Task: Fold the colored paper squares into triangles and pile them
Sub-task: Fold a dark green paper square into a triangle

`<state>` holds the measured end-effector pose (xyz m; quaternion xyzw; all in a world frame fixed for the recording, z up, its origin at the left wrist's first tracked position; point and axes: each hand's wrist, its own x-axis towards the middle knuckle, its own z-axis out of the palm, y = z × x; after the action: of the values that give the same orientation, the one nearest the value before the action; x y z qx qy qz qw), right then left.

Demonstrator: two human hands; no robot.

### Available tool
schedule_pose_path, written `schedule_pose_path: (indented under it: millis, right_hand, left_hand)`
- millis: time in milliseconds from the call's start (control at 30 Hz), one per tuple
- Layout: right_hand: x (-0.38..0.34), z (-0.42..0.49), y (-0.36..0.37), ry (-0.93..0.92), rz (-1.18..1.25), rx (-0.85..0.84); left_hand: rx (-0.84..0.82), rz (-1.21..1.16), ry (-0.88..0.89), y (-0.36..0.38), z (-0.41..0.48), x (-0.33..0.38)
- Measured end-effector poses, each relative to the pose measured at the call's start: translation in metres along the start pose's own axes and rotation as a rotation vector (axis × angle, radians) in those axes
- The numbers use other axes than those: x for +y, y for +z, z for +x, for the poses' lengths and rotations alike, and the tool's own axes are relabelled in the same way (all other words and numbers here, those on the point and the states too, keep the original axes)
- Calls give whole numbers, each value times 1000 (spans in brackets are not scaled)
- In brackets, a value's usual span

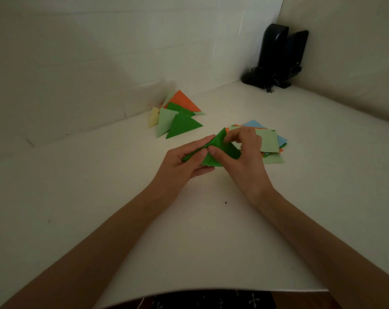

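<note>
While both hands work just above the middle of the white tabletop [122, 197], the dark green paper [228, 150] sits between them, bent along a diagonal into a rough triangle with one corner pointing up and away. The left hand [184, 161] has its grip closed on the paper's left edge, thumb on top and fingers curled beneath. The right hand [240, 152] pinches it from the other side, its thumb pressed on the fold beside the left thumb and its forefinger hooked over the upper flap. Just behind the right hand lies the stack of squares [269, 141], slightly fanned, a light green sheet on top with blue and orange edges showing under it. Further back and to the left, near the wall, the pile of triangles [177, 117] spreads loosely: an orange one at the rear, dark green and light green ones in front, a pale yellow one at the left edge. In the far right corner stand two black speakers [278, 54] with a tangled cord at their base; any marking on them is too dim to read.
</note>
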<state>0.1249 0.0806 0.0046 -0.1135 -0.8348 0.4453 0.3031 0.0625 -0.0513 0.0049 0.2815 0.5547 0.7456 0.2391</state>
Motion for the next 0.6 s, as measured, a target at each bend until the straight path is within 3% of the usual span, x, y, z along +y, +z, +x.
schedule_pose_path:
  millis: [167, 400, 600]
  right_hand:
    - [-7, 4, -5, 284, 381, -133]
    - [-6, 4, -6, 187, 348, -144]
    - [-3, 8, -7, 247, 476, -81]
  left_hand:
    - [-13, 72, 45, -3, 1, 1]
    - [68, 544, 287, -10, 3, 0]
    - [185, 276, 132, -9, 0, 5]
